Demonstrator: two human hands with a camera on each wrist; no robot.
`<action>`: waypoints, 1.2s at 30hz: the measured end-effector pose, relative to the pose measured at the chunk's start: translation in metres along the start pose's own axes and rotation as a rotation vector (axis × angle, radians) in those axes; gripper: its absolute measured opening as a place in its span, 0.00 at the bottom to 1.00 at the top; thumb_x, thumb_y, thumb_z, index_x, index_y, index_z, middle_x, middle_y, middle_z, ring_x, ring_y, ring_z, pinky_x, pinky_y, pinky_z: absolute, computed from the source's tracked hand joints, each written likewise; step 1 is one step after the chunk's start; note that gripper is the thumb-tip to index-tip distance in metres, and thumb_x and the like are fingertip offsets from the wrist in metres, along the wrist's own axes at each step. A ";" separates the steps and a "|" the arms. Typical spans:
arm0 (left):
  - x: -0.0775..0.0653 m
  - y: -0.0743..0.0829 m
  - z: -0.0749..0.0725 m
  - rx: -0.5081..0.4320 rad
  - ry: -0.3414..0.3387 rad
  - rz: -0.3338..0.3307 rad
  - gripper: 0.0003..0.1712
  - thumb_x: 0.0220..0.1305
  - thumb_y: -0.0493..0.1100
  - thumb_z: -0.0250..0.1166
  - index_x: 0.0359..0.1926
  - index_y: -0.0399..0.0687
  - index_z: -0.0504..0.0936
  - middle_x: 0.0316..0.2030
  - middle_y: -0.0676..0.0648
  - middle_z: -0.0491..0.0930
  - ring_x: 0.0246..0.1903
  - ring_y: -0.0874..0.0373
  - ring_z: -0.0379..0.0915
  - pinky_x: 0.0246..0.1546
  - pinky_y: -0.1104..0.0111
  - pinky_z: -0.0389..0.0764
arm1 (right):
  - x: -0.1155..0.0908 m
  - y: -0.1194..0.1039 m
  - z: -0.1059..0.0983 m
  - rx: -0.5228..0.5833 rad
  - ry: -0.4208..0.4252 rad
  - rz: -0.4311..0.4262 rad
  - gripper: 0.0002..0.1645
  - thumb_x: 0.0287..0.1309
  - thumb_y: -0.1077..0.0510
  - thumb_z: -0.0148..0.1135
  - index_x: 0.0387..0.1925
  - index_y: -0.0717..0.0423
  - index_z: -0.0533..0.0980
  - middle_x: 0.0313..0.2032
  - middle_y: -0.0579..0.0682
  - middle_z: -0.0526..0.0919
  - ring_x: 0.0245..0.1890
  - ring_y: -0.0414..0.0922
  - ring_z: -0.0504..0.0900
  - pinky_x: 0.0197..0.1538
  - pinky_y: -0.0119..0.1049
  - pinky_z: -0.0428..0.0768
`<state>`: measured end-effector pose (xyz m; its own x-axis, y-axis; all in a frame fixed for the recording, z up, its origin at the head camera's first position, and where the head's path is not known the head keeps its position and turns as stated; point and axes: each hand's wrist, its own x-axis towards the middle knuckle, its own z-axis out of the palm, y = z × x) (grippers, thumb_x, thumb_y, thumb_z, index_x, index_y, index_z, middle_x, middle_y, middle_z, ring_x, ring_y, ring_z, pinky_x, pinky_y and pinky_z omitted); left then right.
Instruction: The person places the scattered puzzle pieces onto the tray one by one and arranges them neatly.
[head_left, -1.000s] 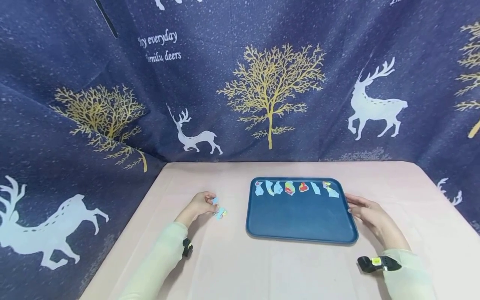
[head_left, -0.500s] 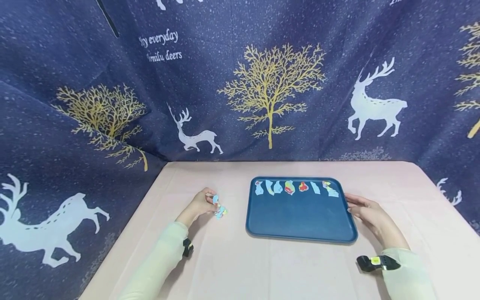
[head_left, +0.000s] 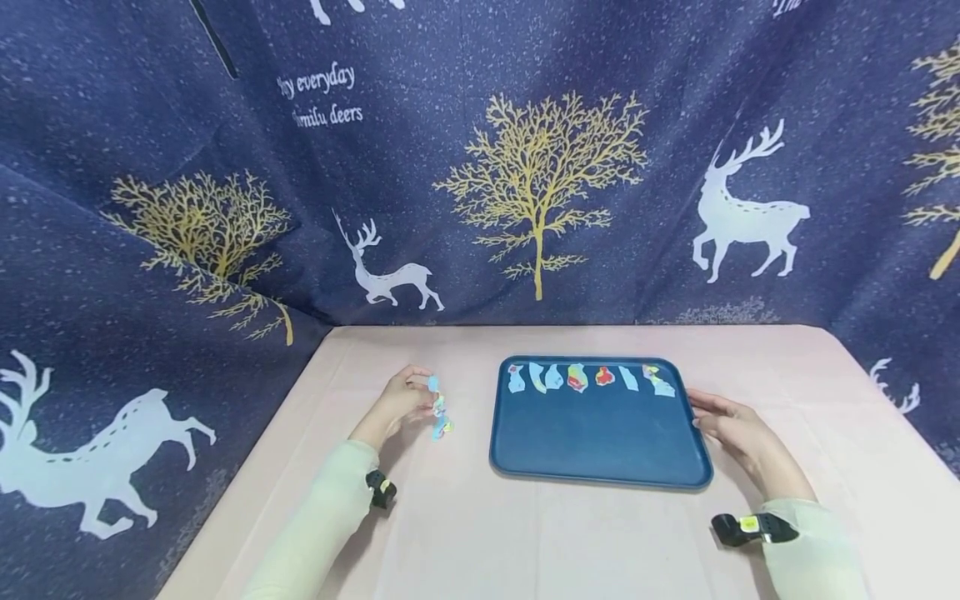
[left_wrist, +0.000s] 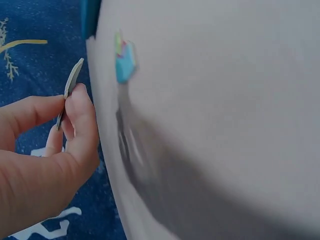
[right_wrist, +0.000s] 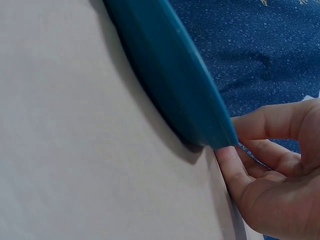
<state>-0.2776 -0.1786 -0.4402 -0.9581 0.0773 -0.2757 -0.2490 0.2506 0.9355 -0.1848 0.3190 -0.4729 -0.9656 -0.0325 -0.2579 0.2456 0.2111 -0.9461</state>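
Observation:
My left hand [head_left: 399, 402] is raised a little over the table and pinches a thin, flat, irregular puzzle piece [left_wrist: 73, 78] between thumb and fingers. It shows nearly edge-on in the left wrist view. A second light-blue piece with yellow and pink patches [head_left: 442, 428] lies on the table just below that hand. On the right, my right hand [head_left: 741, 429] holds the right rim of a dark blue tray [head_left: 600, 446] between thumb and fingers. Several colourful puzzle pieces [head_left: 577, 377] form a row along the tray's far side.
A pale pink cloth covers the table [head_left: 465, 525]. Behind and to the left hangs a navy curtain [head_left: 630, 275] printed with deer and trees. Both wrists wear black camera bands [head_left: 753, 527].
My left hand has lifted slightly, raising and turning the pinched puzzle piece apart from the one on the table. The right hand keeps its place at the tray.

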 end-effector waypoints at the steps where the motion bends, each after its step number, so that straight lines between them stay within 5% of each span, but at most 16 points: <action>1: 0.000 0.002 0.003 -0.021 -0.005 0.004 0.31 0.57 0.25 0.61 0.62 0.37 0.66 0.39 0.41 0.75 0.31 0.56 0.77 0.42 0.64 0.85 | 0.000 0.000 0.000 0.002 0.002 0.003 0.43 0.56 0.69 0.51 0.72 0.68 0.48 0.69 0.70 0.54 0.52 0.32 0.74 0.70 0.55 0.60; 6: 0.003 0.014 0.025 -0.091 -0.028 0.026 0.30 0.59 0.26 0.59 0.63 0.37 0.65 0.41 0.41 0.74 0.34 0.54 0.77 0.44 0.63 0.85 | -0.002 -0.002 0.001 0.047 0.012 0.044 0.46 0.53 0.69 0.51 0.72 0.66 0.47 0.70 0.70 0.50 0.69 0.64 0.53 0.70 0.64 0.51; 19: 0.013 0.057 0.102 -0.205 -0.089 0.063 0.25 0.59 0.26 0.63 0.58 0.31 0.70 0.42 0.40 0.77 0.32 0.57 0.79 0.41 0.65 0.86 | -0.002 -0.003 0.002 0.044 0.018 0.033 0.43 0.56 0.69 0.50 0.72 0.67 0.47 0.70 0.69 0.50 0.70 0.64 0.52 0.71 0.59 0.55; 36: 0.016 0.089 0.193 -0.192 -0.190 0.040 0.17 0.62 0.30 0.63 0.52 0.34 0.77 0.40 0.41 0.81 0.35 0.54 0.78 0.47 0.59 0.83 | -0.002 -0.004 0.003 0.074 0.032 0.033 0.43 0.57 0.72 0.50 0.72 0.68 0.48 0.71 0.69 0.49 0.70 0.64 0.50 0.71 0.56 0.54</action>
<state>-0.2876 0.0306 -0.4042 -0.9283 0.2680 -0.2577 -0.2515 0.0578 0.9661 -0.1839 0.3156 -0.4693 -0.9587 0.0046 -0.2842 0.2821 0.1388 -0.9493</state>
